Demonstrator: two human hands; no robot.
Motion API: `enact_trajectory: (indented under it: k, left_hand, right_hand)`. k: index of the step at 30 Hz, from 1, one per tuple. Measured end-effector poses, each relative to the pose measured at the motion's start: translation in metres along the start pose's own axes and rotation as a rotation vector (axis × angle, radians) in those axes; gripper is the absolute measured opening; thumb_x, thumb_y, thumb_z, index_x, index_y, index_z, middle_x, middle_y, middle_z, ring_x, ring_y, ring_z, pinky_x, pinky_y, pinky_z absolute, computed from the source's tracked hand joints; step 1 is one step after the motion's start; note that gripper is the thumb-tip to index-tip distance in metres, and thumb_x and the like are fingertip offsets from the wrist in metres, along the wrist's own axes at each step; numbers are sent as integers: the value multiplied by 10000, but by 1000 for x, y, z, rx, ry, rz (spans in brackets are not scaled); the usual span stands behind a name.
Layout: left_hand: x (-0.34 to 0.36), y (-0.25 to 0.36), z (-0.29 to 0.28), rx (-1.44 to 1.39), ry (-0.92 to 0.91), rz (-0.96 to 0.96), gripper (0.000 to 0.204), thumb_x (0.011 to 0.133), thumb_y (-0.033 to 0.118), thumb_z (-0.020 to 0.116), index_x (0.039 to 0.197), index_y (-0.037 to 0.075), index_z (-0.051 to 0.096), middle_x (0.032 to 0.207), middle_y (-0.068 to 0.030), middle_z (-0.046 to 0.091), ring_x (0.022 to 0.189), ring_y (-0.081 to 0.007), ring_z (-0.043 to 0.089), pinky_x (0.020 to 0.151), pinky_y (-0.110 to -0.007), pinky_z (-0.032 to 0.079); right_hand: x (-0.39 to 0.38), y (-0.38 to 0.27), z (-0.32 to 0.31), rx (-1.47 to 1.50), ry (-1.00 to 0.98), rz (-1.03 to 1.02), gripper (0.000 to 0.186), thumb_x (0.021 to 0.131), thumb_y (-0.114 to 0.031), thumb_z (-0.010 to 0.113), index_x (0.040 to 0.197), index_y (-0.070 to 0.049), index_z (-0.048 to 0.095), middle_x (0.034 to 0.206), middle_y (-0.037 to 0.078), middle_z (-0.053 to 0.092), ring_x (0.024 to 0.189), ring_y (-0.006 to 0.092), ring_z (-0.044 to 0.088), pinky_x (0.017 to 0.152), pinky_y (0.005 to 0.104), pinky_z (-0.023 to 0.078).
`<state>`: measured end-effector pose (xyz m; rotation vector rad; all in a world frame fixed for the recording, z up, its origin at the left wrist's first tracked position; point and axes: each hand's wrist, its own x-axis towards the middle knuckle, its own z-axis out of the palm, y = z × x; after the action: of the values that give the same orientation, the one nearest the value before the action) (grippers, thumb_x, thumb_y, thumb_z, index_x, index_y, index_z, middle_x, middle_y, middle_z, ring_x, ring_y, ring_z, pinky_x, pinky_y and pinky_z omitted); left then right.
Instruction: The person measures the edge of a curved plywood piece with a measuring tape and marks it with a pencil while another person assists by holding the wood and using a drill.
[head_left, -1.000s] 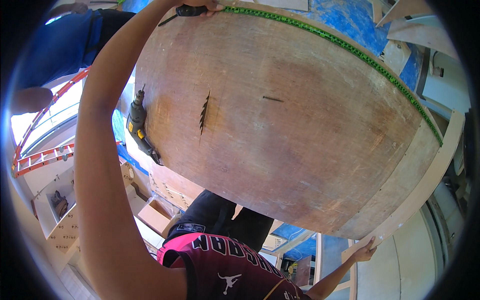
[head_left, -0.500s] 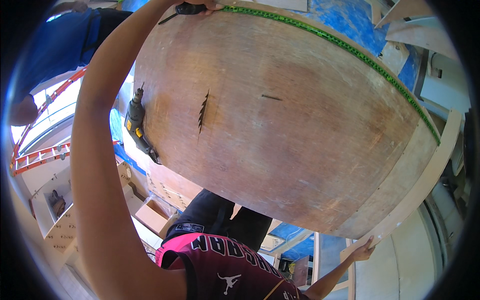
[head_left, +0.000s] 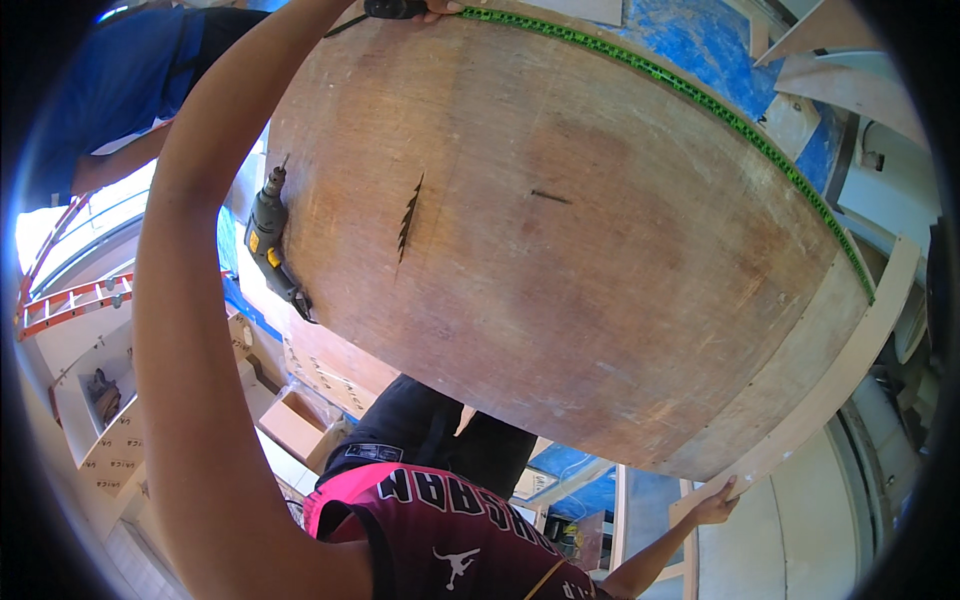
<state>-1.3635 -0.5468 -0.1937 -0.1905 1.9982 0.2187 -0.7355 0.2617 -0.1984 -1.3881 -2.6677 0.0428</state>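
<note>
My left hand point(head_left: 438, 8) is at the top edge of the picture, closed on the black case of a tape measure point(head_left: 395, 8). Its green blade point(head_left: 690, 88) runs along the far edge of a large plywood board point(head_left: 560, 290) to the right end. Down at the lower right, my right hand point(head_left: 716, 506) grips the near end of a pale wooden strip point(head_left: 820, 425) lying along the board's right end. A grey and yellow power drill point(head_left: 267, 230) rests at the board's left edge. A dark jagged, saw-toothed shape point(head_left: 409, 220) and a thin nail-like piece point(head_left: 551, 196) show on the board.
Another person in blue clothing point(head_left: 120, 100) stands at the upper left. Below them is an orange ladder point(head_left: 75, 306). Blue sheeting point(head_left: 690, 45) shows beyond the board, with wood offcuts point(head_left: 850, 90) at the far right. Open boxes point(head_left: 300, 428) stand at the near left.
The view has shifted slightly. The other person's arm has moved. My left hand stays on the tape measure and my right hand on the strip; the board and drill look unmoved.
</note>
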Motion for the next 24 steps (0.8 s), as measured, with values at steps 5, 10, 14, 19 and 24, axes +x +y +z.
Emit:
enact_trajectory:
  k: [5, 10, 14, 19, 24]
  left_hand:
    - [-12, 15, 0, 23, 11, -37, 375, 984, 423, 682, 775, 113, 712, 592, 12, 515, 491, -142, 445, 474, -362, 353]
    - [0, -7, -6, -78, -96, 11, 396, 976, 446, 679, 779, 104, 714, 587, 11, 525, 493, -155, 456, 487, -374, 368]
    - [2, -9, -3, 72, 56, 70, 383, 937, 447, 701, 750, 113, 726, 607, 5, 567, 506, -167, 490, 503, -395, 383]
    - [6, 3, 3, 139, 133, 40, 375, 895, 458, 729, 747, 113, 744, 654, -14, 616, 553, -192, 541, 542, -414, 418]
    - [-2, 10, 1, 192, 163, 45, 391, 891, 476, 727, 786, 101, 762, 712, -35, 657, 616, -215, 584, 591, -427, 456]
  right_hand:
    - [3, -3, -2, 30, -28, 52, 634, 921, -527, 731, 1124, 74, 725, 1005, 261, 743, 823, 356, 723, 726, 460, 568]
    - [1, -14, -4, -24, -40, 17, 668, 913, -504, 746, 1222, 86, 688, 1082, 270, 737, 921, 379, 721, 822, 477, 568]
    - [-2, -15, 3, 29, -9, -35, 667, 921, -482, 747, 1261, 86, 667, 1100, 260, 738, 934, 388, 720, 847, 480, 568]
    - [4, -8, -6, 25, -161, 55, 660, 928, -454, 749, 1288, 90, 650, 1137, 250, 730, 956, 361, 722, 834, 460, 585]
    - [0, -27, -9, 21, -227, 131, 628, 944, -435, 735, 1275, 92, 655, 1138, 240, 728, 951, 324, 722, 816, 437, 592]
